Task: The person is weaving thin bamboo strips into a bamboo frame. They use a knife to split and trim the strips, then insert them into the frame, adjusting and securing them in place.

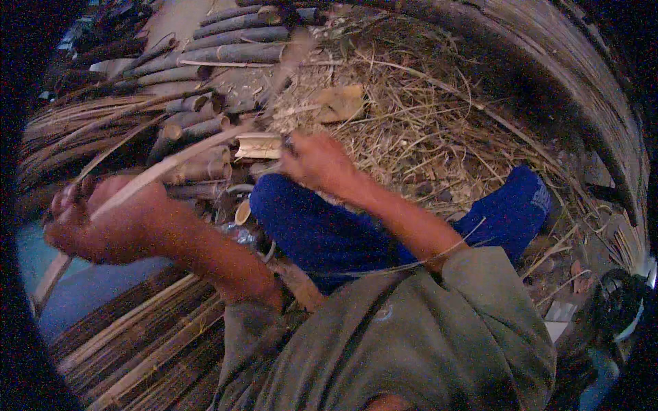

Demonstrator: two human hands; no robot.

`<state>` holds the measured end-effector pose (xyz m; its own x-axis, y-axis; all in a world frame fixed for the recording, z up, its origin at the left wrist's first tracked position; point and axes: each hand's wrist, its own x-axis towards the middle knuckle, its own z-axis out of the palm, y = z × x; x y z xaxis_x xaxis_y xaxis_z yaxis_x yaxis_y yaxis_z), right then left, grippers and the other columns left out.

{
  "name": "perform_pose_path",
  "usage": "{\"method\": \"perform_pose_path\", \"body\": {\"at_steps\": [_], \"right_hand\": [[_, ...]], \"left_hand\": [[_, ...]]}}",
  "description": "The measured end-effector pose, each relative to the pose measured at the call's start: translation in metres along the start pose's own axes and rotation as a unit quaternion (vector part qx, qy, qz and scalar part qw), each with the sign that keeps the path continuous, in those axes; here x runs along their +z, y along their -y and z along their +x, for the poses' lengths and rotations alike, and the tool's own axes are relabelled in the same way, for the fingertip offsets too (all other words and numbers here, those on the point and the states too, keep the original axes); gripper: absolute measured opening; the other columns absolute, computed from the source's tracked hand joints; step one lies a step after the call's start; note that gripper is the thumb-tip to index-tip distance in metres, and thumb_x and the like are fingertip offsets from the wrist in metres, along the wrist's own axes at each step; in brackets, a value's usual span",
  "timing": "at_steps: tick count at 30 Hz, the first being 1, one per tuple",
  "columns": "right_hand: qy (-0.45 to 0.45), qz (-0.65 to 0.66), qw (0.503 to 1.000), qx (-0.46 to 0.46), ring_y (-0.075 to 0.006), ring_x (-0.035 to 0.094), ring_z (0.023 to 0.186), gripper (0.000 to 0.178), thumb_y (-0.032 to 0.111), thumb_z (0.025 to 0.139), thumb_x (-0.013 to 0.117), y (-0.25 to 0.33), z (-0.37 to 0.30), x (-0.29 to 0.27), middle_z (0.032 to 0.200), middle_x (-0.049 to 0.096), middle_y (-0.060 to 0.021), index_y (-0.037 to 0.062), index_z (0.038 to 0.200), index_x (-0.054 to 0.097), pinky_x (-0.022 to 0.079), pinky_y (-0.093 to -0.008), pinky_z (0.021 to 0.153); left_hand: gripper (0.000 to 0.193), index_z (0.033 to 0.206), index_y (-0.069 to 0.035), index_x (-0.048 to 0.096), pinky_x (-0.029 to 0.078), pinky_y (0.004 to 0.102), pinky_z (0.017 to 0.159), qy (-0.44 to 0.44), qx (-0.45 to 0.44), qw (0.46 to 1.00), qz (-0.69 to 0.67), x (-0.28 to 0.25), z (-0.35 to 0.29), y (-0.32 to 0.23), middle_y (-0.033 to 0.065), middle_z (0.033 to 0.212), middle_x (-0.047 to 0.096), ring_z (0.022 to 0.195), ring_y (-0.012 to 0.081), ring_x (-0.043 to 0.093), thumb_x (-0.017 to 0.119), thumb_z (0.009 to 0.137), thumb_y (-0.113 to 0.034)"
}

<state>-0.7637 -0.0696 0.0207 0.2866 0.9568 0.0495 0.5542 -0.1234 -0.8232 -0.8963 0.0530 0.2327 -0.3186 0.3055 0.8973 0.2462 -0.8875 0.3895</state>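
Note:
My left hand point(103, 219) is closed around a long pale strip of split bamboo or cane point(161, 168). The strip's near end hangs below the fist at the left. Its other end runs up and right in an arc, blurring past my right hand. My right hand point(319, 161) is a closed fist above my blue-trousered knee. Directly at its knuckles is a short, pale, grooved piece point(259, 146), like a split bamboo section. Something dark shows at the fingers. I cannot tell whether a blade or that piece is in the fist.
Cut poles point(236, 51) lie stacked at the far left, with shorter cut lengths nearer. Bundles of thin strips point(130, 349) lie beside me at the left. A heap of shavings and fibres point(411, 116) spreads ahead, around a yellowish block point(340, 103). Long strips point(569, 61) curve along the right.

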Motion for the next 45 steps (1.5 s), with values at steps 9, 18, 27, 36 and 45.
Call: {"method": "perform_pose_path", "body": {"at_steps": [9, 18, 27, 36, 45], "right_hand": [[0.072, -0.048, 0.994, 0.07, -0.0435, 0.065, 0.077, 0.044, 0.041, 0.089, 0.06, -0.057, 0.021, 0.02, 0.088, 0.065, -0.0258, -0.0001, 0.103, 0.058, 0.053, -0.0516, 0.069], [-0.024, -0.034, 0.998, 0.046, -0.0454, 0.064, 0.081, 0.042, 0.039, 0.087, 0.062, -0.089, 0.027, 0.034, 0.088, 0.065, -0.0265, 0.0025, 0.108, 0.057, 0.052, -0.0541, 0.074], [0.024, -0.021, 0.992, 0.12, -0.0447, 0.064, 0.084, 0.037, 0.032, 0.086, 0.064, -0.136, 0.027, 0.06, 0.088, 0.065, -0.0256, -0.0011, 0.1, 0.06, 0.052, -0.053, 0.075], [-0.03, 0.005, 0.999, 0.033, -0.0451, 0.064, 0.071, 0.034, 0.035, 0.087, 0.062, -0.101, 0.038, 0.058, 0.073, 0.064, -0.0242, 0.0021, 0.094, 0.059, 0.052, -0.0529, 0.065], [0.069, -0.038, 0.992, 0.102, -0.0411, 0.066, 0.074, 0.034, 0.032, 0.086, 0.064, -0.16, 0.041, 0.07, 0.083, 0.066, -0.0249, 0.0023, 0.102, 0.06, 0.053, -0.0519, 0.068]], "left_hand": [[0.036, 0.075, -0.008, 0.051, 0.043, 0.0355, 0.078, -0.028, -0.068, 0.987, -0.141, 0.006, 0.007, 0.009, 0.0078, 0.08, 0.056, 0.077, 0.0213, 0.055, 0.055, 0.091, -0.04], [0.024, 0.076, -0.005, 0.052, 0.052, 0.0422, 0.071, 0.008, -0.032, 0.99, -0.134, -0.032, 0.042, 0.049, 0.014, 0.083, 0.061, 0.079, 0.0265, 0.061, 0.057, 0.085, -0.027], [0.024, 0.077, -0.006, 0.054, 0.05, 0.0405, 0.071, -0.038, -0.125, 0.977, -0.166, -0.042, 0.041, 0.047, 0.0149, 0.084, 0.061, 0.078, 0.0278, 0.061, 0.06, 0.082, -0.029], [0.025, 0.074, -0.003, 0.054, 0.052, 0.0391, 0.066, -0.052, -0.027, 0.998, 0.008, -0.026, 0.024, 0.046, 0.015, 0.08, 0.058, 0.074, 0.0272, 0.06, 0.053, 0.086, -0.025], [0.024, 0.073, -0.003, 0.054, 0.053, 0.0391, 0.066, -0.033, -0.024, 0.998, 0.046, -0.03, 0.014, 0.048, 0.0151, 0.079, 0.058, 0.073, 0.0273, 0.06, 0.053, 0.085, -0.023]]}}
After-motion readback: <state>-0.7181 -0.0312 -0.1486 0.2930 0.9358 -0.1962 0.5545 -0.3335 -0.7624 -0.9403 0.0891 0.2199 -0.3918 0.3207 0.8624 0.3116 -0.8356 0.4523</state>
